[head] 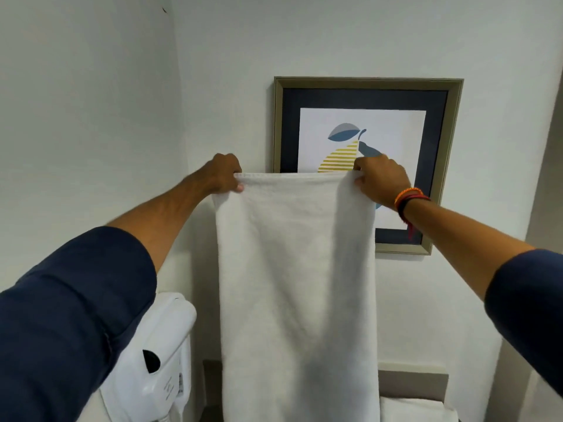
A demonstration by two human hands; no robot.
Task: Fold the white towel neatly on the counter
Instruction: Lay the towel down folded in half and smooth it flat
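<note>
We pinch the towel (pixel 297 284) by its top corners — left hand (pixel 224 173), right hand (pixel 380 181) — its long axis hanging straight down.

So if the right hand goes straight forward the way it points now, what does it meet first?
Most likely the framed picture on the wall: the right hand, gripping the white towel at its top corner, overlaps its lower part. How far apart they are cannot be told.

one head cam – looks fwd at the wall (pixel 91 86), arms-length close – framed picture (pixel 368 166) dead ahead.
</note>
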